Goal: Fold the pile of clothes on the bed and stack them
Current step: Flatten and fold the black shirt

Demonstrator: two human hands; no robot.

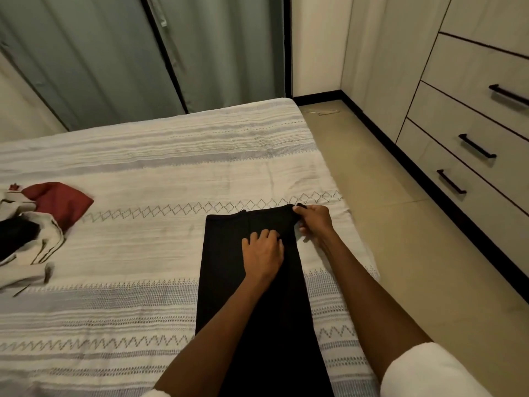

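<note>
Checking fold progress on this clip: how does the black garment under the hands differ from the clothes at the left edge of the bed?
The black garment lies flat and stretched out as a long strip; the pile of clothes is crumpled and heaped. The garment is one plain colour; the pile mixes red, white and black. Both hands touch the garment, none the pile. Both rest on the bedspread.

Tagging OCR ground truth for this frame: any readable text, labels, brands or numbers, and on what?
None readable.
Black garment spread on the white patterned woven bedspread: no label or print shows.
Pile of red, white and black clothes at the left edge: no lettering shows.
Pale drawer fronts with black bar handles: no markings.
</note>
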